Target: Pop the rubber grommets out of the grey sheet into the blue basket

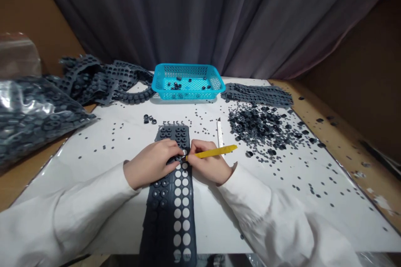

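A long dark rubber strip (171,200) with rows of round holes and ring-shaped parts lies lengthwise on the white table (103,150) in front of me. My left hand (152,162) rests curled on the strip, its fingertips pinching at a ring near the strip's middle. My right hand (208,164) is closed on a yellow tool (213,152), whose tip touches the strip right beside my left fingertips. The right-hand columns of the near part of the strip show bare holes.
A blue basket (188,81) holding a few dark rings stands at the back. A pile of loose rings (260,127) lies to the right, with more strips (257,94) behind it. Tangled strips (94,79) and a plastic bag (28,112) are at the left. A white blade (219,131) lies nearby.
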The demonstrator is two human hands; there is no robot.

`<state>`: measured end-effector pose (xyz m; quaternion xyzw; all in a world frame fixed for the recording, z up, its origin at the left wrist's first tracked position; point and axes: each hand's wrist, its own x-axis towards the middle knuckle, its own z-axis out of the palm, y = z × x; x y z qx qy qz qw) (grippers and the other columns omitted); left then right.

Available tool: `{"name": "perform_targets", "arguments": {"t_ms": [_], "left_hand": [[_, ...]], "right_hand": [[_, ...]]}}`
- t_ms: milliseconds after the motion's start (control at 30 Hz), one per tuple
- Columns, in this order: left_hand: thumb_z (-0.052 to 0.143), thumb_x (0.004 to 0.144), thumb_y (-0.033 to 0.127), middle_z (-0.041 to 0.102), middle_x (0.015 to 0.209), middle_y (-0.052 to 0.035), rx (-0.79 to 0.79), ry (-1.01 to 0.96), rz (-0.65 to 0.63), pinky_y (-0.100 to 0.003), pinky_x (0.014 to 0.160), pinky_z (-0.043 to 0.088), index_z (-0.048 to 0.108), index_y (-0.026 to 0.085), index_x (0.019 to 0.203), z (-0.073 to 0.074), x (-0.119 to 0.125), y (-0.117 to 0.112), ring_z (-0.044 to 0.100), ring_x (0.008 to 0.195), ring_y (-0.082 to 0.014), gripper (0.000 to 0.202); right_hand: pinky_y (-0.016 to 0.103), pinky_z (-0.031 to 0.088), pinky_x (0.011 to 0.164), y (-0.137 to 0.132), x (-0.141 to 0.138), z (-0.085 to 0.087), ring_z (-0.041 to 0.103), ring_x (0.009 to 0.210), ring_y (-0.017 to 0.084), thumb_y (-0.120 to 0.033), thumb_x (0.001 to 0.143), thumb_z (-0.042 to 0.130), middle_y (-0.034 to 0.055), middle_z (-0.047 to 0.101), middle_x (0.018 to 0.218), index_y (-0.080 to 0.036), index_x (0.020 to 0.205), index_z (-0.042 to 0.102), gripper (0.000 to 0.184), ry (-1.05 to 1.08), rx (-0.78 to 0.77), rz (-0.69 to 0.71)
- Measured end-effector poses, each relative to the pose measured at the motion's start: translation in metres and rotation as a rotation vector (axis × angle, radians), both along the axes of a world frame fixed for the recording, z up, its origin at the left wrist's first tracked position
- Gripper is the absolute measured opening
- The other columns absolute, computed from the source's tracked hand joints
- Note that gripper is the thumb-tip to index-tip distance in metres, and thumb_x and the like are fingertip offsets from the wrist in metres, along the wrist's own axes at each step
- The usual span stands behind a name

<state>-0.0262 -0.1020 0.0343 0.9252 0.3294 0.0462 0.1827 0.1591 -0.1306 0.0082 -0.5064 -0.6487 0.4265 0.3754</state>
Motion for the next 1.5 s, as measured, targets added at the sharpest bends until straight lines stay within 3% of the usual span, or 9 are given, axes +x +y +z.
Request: {"name": "perform_targets", "arguments": {"t_ms": [100,233,333,433,633,867,1167,1500], "left_hand": [[0.052,0.089,0.022,0.060,0.088,-0.0069,0.067,0.035,-0.043,-0.034,0.076,0.048,0.064,0.015,0.098,-0.001,0.000,0.000,0.057,0.087,-0.0222,0.017],[0.048,0.091,0.016,0.059,0.080,-0.0059,0.287,0.108,-0.195,-0.033,0.069,0.045,0.062,0.014,0.081,-0.002,-0.001,0.001,0.054,0.076,-0.0206,0.017],[0.050,0.088,0.010,0.058,0.077,-0.0049,0.425,0.127,-0.287,-0.032,0.066,0.043,0.060,0.014,0.078,-0.005,-0.002,0.002,0.052,0.073,-0.0201,0.015],[0.047,0.089,0.008,0.059,0.078,-0.0056,0.456,0.118,-0.293,-0.033,0.067,0.042,0.059,0.014,0.079,-0.009,-0.003,0.003,0.052,0.074,-0.0206,0.016],[0.040,0.095,0.021,0.061,0.085,-0.0069,0.168,-0.048,-0.109,-0.032,0.075,0.046,0.059,0.014,0.085,-0.015,-0.006,0.006,0.055,0.081,-0.0198,0.022],[0.043,0.093,0.022,0.063,0.085,-0.0039,-0.082,-0.271,0.078,-0.028,0.076,0.046,0.058,0.017,0.085,-0.015,-0.009,0.005,0.057,0.084,-0.0170,0.018],[0.047,0.091,0.026,0.064,0.085,-0.0017,-0.197,-0.358,0.202,-0.024,0.071,0.044,0.061,0.017,0.084,-0.015,-0.010,0.006,0.059,0.080,-0.0145,0.017],[0.051,0.088,0.029,0.068,0.089,-0.0014,-0.248,-0.331,0.221,-0.024,0.069,0.046,0.067,0.020,0.095,-0.014,-0.010,0.008,0.059,0.076,-0.0137,0.019]], "right_hand": [[0.020,0.027,0.047,0.000,0.000,0.002,0.038,0.050,0.009,-0.015,0.066,0.052,-0.0053,0.043,0.050,-0.019,0.054,0.043,0.015,-0.001,0.007,-0.001],[0.021,0.027,0.046,0.000,0.000,0.002,0.038,0.049,0.009,-0.015,0.065,0.051,-0.0052,0.043,0.050,-0.019,0.054,0.043,0.014,-0.007,0.006,-0.009],[0.021,0.028,0.047,0.000,0.000,0.000,0.038,0.049,0.009,-0.016,0.065,0.051,-0.0049,0.043,0.050,-0.019,0.055,0.044,0.013,-0.014,0.007,-0.013],[0.020,0.028,0.047,0.000,-0.001,0.000,0.038,0.050,0.009,-0.015,0.065,0.051,-0.0050,0.044,0.051,-0.018,0.055,0.044,0.013,-0.019,0.008,-0.018],[0.020,0.027,0.047,0.000,-0.001,0.003,0.038,0.049,0.009,-0.015,0.065,0.052,-0.0049,0.043,0.050,-0.019,0.054,0.043,0.015,-0.024,-0.026,-0.025],[0.020,0.027,0.046,0.000,0.000,0.002,0.037,0.049,0.009,-0.016,0.066,0.053,-0.0049,0.044,0.050,-0.018,0.054,0.043,0.015,-0.028,-0.035,-0.023],[0.021,0.028,0.046,0.000,-0.001,0.004,0.038,0.049,0.009,-0.018,0.065,0.052,-0.0044,0.044,0.050,-0.019,0.054,0.043,0.014,0.003,-0.058,-0.025],[0.020,0.029,0.047,0.000,0.000,0.002,0.040,0.050,0.009,-0.017,0.066,0.053,-0.0042,0.046,0.052,-0.018,0.055,0.045,0.013,0.032,-0.066,-0.023]]}}
